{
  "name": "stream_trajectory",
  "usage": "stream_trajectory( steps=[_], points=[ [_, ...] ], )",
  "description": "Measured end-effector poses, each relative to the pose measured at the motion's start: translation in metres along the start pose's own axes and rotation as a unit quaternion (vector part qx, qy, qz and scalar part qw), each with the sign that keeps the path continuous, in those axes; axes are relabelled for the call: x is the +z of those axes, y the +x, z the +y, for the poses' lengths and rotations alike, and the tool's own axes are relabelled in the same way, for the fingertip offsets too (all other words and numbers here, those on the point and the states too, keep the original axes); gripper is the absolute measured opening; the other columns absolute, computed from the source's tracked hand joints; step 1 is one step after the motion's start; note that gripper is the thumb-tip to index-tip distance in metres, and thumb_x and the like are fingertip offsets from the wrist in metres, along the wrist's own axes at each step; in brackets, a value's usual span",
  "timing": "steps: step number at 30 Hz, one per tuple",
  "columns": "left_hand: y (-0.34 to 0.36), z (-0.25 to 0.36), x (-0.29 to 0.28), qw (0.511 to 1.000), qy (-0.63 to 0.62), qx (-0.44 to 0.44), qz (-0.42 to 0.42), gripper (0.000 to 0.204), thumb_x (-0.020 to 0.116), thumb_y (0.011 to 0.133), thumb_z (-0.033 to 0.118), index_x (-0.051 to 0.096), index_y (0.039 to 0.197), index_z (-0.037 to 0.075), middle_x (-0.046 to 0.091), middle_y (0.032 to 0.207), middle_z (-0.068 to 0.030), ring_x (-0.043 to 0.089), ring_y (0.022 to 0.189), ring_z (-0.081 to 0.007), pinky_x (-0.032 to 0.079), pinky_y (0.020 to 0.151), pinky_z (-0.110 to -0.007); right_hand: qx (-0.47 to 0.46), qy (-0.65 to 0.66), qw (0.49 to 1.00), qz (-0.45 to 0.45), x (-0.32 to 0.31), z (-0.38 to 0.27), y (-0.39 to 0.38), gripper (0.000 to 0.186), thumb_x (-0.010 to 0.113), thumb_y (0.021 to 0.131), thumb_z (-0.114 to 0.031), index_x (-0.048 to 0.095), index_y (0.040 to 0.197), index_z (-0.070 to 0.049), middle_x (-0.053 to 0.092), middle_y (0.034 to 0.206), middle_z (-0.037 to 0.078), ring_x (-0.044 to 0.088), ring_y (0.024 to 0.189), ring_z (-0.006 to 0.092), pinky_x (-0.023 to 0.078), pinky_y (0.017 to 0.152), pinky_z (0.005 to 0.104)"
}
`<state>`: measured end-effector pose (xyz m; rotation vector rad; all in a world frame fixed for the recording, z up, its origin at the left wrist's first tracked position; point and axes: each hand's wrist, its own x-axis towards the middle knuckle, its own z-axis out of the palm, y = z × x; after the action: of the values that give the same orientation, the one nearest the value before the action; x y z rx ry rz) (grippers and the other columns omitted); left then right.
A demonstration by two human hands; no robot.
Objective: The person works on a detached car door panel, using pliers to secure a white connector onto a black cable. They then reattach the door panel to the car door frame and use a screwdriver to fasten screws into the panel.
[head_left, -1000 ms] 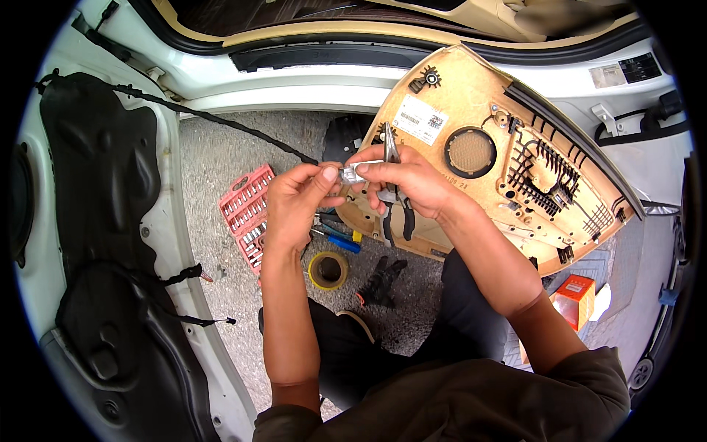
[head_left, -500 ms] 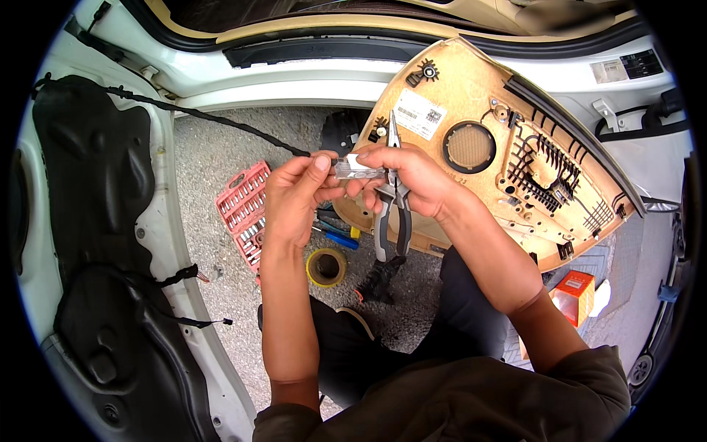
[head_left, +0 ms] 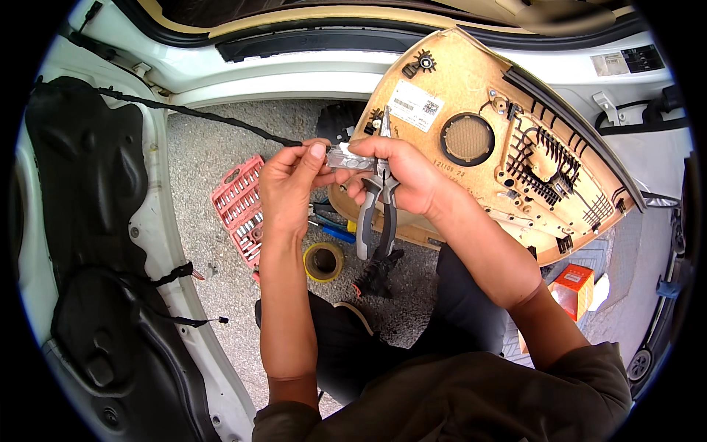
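My left hand (head_left: 294, 173) pinches the end of a black wrapped cable (head_left: 221, 118) where it meets a small clear, shiny piece (head_left: 346, 158). My right hand (head_left: 403, 175) grips long-nose pliers (head_left: 379, 210) with grey and black handles, jaws pointing up, and also holds the right part of the clear piece between thumb and fingers. Both hands meet in front of the beige door panel (head_left: 427, 151), which lies back-side up with a round speaker grille and black clips.
A black-lined white car door (head_left: 88, 162) stands at left, a door sill (head_left: 280, 77) runs across the top. On the pavement (head_left: 221, 309) are a red socket case (head_left: 236, 206), yellow tape roll (head_left: 323, 261), blue-handled tool (head_left: 339, 233) and black glove (head_left: 375, 276). An orange box (head_left: 571, 291) sits at right.
My hands have moved slightly up and left. The pliers now show their handles more fully below my right hand, and the surroundings have shifted slightly up and left.
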<state>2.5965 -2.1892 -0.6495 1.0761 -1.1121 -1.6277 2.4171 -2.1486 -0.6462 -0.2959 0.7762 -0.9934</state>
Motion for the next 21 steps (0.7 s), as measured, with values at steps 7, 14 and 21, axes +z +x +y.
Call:
stream_trajectory(
  steps=[7, 14, 21],
  points=[
    [-0.004, 0.003, -0.011, 0.996, -0.035, 0.031, -0.073, 0.018, 0.064, 0.098, 0.012, 0.068, 0.103, -0.004, 0.069, 0.108, -0.0135, 0.070, 0.089, -0.0221, 0.062, 0.080, -0.038, -0.113, -0.095, 0.989, -0.020, 0.010, -0.002, -0.007, 0.029, 0.056, 0.095, -0.015, 0.060, 0.116, 0.005, 0.069, 0.088, 0.015, 0.065, 0.066, 0.0189, 0.052, 0.060, 0.0322],
    [-0.007, 0.006, -0.017, 0.995, -0.047, 0.033, -0.081, 0.015, 0.069, 0.094, 0.010, 0.070, 0.103, -0.002, 0.071, 0.110, -0.0134, 0.071, 0.092, -0.0207, 0.062, 0.081, -0.033, -0.208, -0.232, 0.950, -0.017, 0.009, 0.005, -0.008, 0.027, 0.059, 0.094, -0.009, 0.060, 0.119, 0.001, 0.067, 0.085, 0.008, 0.063, 0.067, 0.0129, 0.050, 0.061, 0.0281],
    [-0.009, 0.011, -0.019, 0.995, -0.020, 0.038, -0.093, 0.018, 0.072, 0.092, 0.012, 0.071, 0.105, -0.001, 0.071, 0.104, -0.0091, 0.069, 0.091, -0.0151, 0.060, 0.082, -0.031, -0.260, -0.312, 0.914, 0.003, 0.012, 0.011, -0.010, 0.026, 0.066, 0.095, -0.008, 0.060, 0.120, -0.002, 0.067, 0.091, 0.002, 0.062, 0.071, 0.0068, 0.051, 0.064, 0.0231]
  ],
)
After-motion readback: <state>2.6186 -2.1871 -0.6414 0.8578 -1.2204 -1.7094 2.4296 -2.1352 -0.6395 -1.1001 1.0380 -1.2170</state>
